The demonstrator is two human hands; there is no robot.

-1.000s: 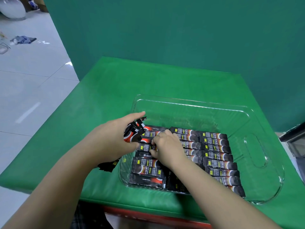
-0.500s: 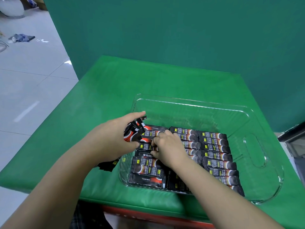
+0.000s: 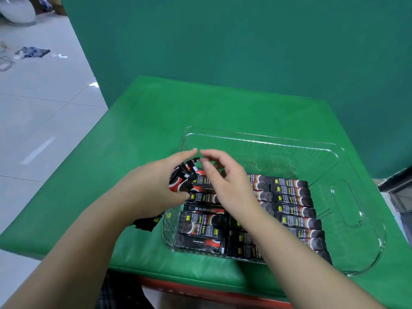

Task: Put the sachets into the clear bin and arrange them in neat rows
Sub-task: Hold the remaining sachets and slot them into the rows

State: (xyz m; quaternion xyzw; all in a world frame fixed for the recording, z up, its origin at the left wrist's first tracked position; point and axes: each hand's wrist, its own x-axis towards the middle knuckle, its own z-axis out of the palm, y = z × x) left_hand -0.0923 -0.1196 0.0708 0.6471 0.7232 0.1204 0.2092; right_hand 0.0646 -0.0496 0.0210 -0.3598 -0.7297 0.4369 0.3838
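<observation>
1. The right hand (image 3: 225,181) has lifted off the sachets it was pressing flat in the clear bin (image 3: 347,221) half a second ago. It now hovers above the bin's left column with its fingers loosely curled, holding nothing, thumb and forefinger a little apart.
2. Its fingertips now sit just beside the top of the bundle of sachets (image 3: 184,177) that the left hand (image 3: 151,190) grips over the bin's left wall. The left hand has barely moved; its fingers stay wrapped round that bundle, whose lower ends poke out below the wrist onto the green table cover (image 3: 138,121) outside the bin.
3. The rows in the bin (image 3: 292,204) lie as they did: three columns side by side filling the near half of the bin, while the far half is bare plastic.
4. My reading: one sachet has just been settled into the left column, and the right hand is reaching for the next from the bundle.
5. Several sachets remain in the left hand, so the filling is well along but not finished; the left column's far end, beside the bundle, looks the likely next slot.
</observation>
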